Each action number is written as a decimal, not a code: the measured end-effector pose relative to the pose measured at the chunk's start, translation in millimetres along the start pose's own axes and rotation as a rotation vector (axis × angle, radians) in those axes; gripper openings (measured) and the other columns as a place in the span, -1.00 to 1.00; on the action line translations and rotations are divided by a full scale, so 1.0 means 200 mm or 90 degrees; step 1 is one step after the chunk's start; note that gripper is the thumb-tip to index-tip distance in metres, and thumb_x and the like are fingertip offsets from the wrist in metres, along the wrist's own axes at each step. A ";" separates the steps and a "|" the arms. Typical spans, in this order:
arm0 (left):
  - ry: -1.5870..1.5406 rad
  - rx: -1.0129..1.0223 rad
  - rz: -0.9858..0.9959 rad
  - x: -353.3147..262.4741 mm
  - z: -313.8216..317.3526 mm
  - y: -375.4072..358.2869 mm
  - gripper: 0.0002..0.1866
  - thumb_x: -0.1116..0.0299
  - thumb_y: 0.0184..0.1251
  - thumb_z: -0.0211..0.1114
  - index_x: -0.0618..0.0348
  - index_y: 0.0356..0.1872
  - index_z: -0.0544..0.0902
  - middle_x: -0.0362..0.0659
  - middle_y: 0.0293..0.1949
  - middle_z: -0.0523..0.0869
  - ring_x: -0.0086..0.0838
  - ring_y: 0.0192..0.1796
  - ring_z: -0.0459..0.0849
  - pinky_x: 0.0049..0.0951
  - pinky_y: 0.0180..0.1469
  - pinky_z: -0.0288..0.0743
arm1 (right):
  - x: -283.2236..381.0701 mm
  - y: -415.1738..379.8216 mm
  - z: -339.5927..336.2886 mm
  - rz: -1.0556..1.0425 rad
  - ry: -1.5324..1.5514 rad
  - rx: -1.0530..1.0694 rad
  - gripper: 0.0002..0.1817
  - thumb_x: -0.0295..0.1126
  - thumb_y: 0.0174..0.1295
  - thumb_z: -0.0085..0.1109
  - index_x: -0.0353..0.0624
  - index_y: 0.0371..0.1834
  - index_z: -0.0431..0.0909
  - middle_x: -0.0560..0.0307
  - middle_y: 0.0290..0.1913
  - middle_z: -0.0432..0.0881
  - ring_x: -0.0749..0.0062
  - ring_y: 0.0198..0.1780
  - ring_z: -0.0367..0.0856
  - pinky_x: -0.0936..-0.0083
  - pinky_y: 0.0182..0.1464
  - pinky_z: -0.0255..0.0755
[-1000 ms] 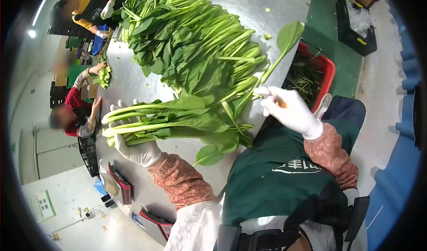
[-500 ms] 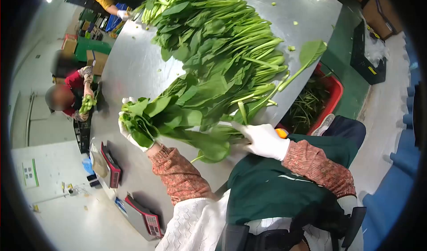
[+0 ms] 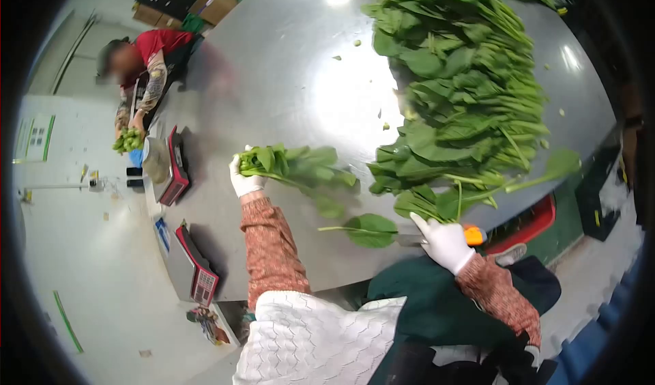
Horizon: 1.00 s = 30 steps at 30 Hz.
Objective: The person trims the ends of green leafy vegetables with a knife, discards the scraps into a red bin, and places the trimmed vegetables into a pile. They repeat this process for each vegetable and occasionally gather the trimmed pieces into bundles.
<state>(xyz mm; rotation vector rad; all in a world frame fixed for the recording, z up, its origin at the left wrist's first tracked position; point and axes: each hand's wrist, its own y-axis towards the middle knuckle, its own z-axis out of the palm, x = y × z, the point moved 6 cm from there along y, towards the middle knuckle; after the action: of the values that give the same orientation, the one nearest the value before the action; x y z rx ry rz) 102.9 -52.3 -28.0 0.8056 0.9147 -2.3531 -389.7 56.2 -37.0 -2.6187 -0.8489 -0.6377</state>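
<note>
My left hand [image 3: 247,177], in a white glove, is closed around a bunch of leafy greens [image 3: 293,166] above the metal table, its leaves pointing right and blurred. My right hand [image 3: 447,243], also gloved, grips a knife with an orange handle [image 3: 474,234]. The knife's grey blade points left, beside a loose leaf [image 3: 372,231] with a long stem. Just beyond my right hand is the near end of a large pile of leafy greens [image 3: 464,91]. Leaves lie to its left and pale stems to its right.
Two red-edged scales [image 3: 198,269] stand along the table's left side. Across the metal table [image 3: 273,78], a person in red [image 3: 160,47] holds greens. A red bin [image 3: 535,224] sits below the right edge, near a black crate [image 3: 592,204].
My left hand has carried its bunch left, away from the pile. The knife's blade, blurred before, now shows beside a loose leaf. The view has swung left.
</note>
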 end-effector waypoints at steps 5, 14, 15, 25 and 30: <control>0.041 -0.127 0.128 -0.50 -0.35 0.76 -0.74 0.20 0.22 0.27 0.04 -0.13 0.71 -0.17 -0.04 0.76 -0.18 0.06 0.64 -0.01 0.21 0.47 | -0.06 0.04 0.00 0.040 0.039 0.002 -0.36 -0.28 0.10 0.33 0.10 0.34 0.48 0.08 -0.37 0.66 0.11 -0.42 0.68 0.18 -0.41 0.52; 0.421 -0.110 -0.008 -0.61 0.03 0.95 0.09 0.06 0.05 0.64 0.04 0.55 0.14 0.04 0.51 0.23 -0.01 0.47 0.28 0.00 0.40 0.30 | 0.03 0.09 -0.08 0.032 0.015 -0.016 -0.51 -0.31 0.11 0.31 0.03 0.18 0.59 0.10 -0.41 0.67 0.13 -0.47 0.66 0.23 -0.45 0.51; 0.178 -0.300 -0.114 -0.43 -0.10 0.92 0.01 0.01 0.09 0.61 0.10 0.51 0.25 0.06 0.47 0.29 -0.01 0.47 0.28 -0.04 0.40 0.29 | 0.04 0.07 -0.09 0.020 0.015 -0.012 -0.51 -0.31 0.10 0.31 0.00 0.18 0.59 0.10 -0.41 0.65 0.14 -0.49 0.65 0.24 -0.46 0.50; 1.229 0.406 0.298 0.44 -0.11 -0.69 0.14 0.12 0.01 0.65 0.39 0.52 0.12 0.19 0.29 0.37 -0.08 0.28 0.49 -0.22 0.28 0.46 | 0.07 -0.02 -0.14 0.020 -0.013 -0.088 -0.25 -0.34 0.08 0.25 -0.20 0.43 0.34 -0.03 0.13 0.56 0.28 -0.48 0.65 0.36 -0.41 0.52; 1.217 0.761 0.321 0.90 0.03 -1.38 0.20 0.12 -0.09 0.63 0.30 0.54 0.08 0.17 0.33 0.37 0.05 0.38 0.38 -0.13 0.33 0.44 | -0.05 -0.08 -0.07 0.119 -0.072 -0.105 -0.13 -0.39 -0.02 0.35 -0.19 0.47 0.25 -0.15 0.36 0.42 0.14 -0.32 0.72 0.30 -0.27 0.60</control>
<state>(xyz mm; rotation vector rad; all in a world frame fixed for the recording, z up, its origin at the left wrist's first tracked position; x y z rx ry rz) -196.2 84.9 -26.0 3.2530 -0.5030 -0.8006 -411.4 56.9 -27.7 -2.8627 -0.5931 -0.5347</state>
